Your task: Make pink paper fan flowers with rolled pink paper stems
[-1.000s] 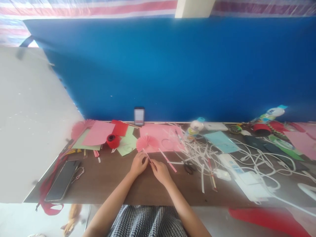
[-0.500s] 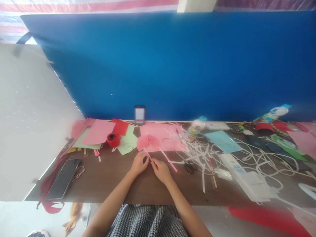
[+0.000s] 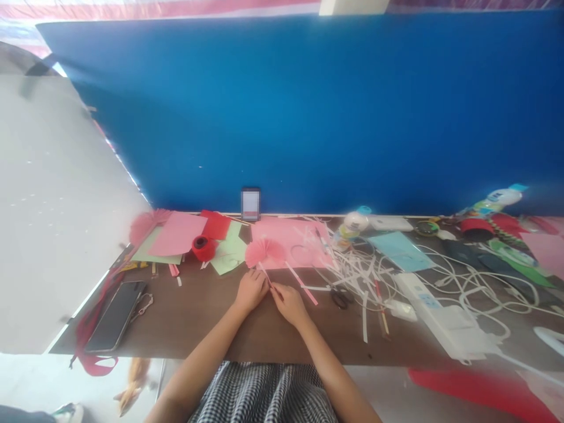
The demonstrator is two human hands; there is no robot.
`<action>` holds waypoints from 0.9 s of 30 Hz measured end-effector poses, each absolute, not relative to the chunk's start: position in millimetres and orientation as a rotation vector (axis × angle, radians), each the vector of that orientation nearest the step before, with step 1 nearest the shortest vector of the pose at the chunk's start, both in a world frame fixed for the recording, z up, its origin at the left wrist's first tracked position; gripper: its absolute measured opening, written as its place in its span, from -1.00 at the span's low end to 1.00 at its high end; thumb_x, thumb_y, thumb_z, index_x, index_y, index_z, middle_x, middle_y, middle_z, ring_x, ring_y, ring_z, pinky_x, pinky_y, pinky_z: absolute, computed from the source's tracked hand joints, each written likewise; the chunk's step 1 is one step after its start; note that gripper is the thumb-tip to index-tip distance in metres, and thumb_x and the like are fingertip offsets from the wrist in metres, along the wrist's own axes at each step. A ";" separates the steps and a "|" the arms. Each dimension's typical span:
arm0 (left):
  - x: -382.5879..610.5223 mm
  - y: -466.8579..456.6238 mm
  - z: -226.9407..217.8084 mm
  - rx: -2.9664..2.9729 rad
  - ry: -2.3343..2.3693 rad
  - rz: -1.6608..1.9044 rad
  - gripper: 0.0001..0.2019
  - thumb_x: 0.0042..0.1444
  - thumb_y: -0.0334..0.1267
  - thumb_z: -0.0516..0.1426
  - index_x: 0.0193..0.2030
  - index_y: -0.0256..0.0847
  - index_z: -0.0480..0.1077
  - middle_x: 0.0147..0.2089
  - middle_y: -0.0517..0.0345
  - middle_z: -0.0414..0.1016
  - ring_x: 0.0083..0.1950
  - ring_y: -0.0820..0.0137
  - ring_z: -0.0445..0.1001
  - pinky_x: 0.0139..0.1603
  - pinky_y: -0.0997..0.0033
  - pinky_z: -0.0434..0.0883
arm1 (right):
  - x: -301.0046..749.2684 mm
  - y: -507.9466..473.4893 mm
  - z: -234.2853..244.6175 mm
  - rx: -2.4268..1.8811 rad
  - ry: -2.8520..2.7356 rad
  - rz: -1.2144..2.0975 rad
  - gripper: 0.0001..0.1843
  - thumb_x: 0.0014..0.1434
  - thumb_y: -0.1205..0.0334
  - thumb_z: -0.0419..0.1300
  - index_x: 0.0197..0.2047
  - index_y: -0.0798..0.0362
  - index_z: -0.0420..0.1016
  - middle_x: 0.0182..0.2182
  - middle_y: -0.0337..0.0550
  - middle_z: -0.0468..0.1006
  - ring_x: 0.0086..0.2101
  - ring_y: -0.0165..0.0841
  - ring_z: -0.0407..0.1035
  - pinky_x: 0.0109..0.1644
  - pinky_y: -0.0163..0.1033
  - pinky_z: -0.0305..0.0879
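My left hand [image 3: 252, 290] and my right hand [image 3: 287, 302] meet over the near middle of the brown desk. Between them is a narrow pink paper strip [image 3: 265, 274], its upper end pointing away from me. Both hands are closed, with the fingers pinched on the strip; the left fingertips are partly hidden. Just beyond lies a pleated pink paper fan [image 3: 265, 254], resting on a larger pink sheet [image 3: 304, 230]. To the right of my right hand, another pink and white strip [image 3: 303, 285] lies slanted on the desk, close to black-handled scissors [image 3: 339, 298].
At left are a dark phone [image 3: 115, 317], pink paper [image 3: 178, 233] and a red roll [image 3: 203, 249]. A small phone [image 3: 251, 204] leans on the blue panel. White cables and strips [image 3: 361, 264] tangle at right, beside a power strip [image 3: 434, 314]. A cat [image 3: 131, 388] is on the floor.
My left hand has rolled over the strip, its fingers now more closed, while my right hand stays nearly in place. At lower left, the cat and a person's leg have shifted.
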State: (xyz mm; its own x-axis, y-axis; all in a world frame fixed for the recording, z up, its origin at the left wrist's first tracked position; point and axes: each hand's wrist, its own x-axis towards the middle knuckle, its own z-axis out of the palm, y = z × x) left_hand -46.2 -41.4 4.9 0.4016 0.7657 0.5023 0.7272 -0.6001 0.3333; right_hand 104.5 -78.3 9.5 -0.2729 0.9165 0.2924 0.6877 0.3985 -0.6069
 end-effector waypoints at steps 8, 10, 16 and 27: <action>-48.7 -42.7 8.9 2.414 1.312 0.929 -0.86 0.08 -0.41 -0.08 -0.40 -0.20 0.26 -0.41 0.11 0.34 -0.32 0.35 0.28 -0.31 0.38 0.26 | 107.9 -75.8 3.4 -1.368 -1.848 0.695 -0.67 0.17 0.14 -0.09 -0.16 0.04 0.43 -0.40 -0.15 0.53 -0.43 -0.35 0.38 -0.33 -0.28 0.28; -48.7 -43.0 10.5 2.357 1.290 0.927 -0.84 0.10 -0.41 -0.11 -0.39 -0.20 0.26 -0.41 0.12 0.33 -0.32 0.36 0.29 -0.32 0.39 0.26 | 108.2 -75.5 3.1 -1.362 -1.810 0.718 -0.67 0.16 0.13 -0.08 -0.17 0.04 0.44 -0.42 -0.16 0.52 -0.45 -0.36 0.37 -0.35 -0.29 0.29; -49.0 -43.6 13.3 2.283 1.269 0.906 -0.81 0.12 -0.41 -0.14 -0.38 -0.20 0.26 -0.42 0.12 0.32 -0.34 0.37 0.29 -0.33 0.39 0.27 | 108.5 -75.8 6.7 -1.338 -1.749 0.797 -0.65 0.15 0.10 -0.07 -0.18 0.07 0.45 -0.53 -0.21 0.47 -0.53 -0.40 0.31 -0.47 -0.33 0.24; -48.5 -44.4 8.6 2.471 1.325 0.992 -0.88 0.11 -0.35 -0.06 -0.31 -0.21 0.28 -0.37 0.07 0.38 -0.27 0.30 0.33 -0.26 0.30 0.26 | 108.5 -77.8 14.4 -1.329 -1.714 0.873 -0.66 0.16 0.10 -0.07 -0.20 0.08 0.44 -0.57 -0.24 0.41 -0.57 -0.44 0.25 -0.50 -0.36 0.17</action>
State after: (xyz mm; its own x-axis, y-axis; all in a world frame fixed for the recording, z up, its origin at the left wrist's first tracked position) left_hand -48.5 -44.4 8.6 0.3848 0.7908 0.4760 0.6795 -0.5917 0.4337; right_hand 108.5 -77.8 14.4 -0.1469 0.9747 0.1684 0.4372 0.2167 -0.8729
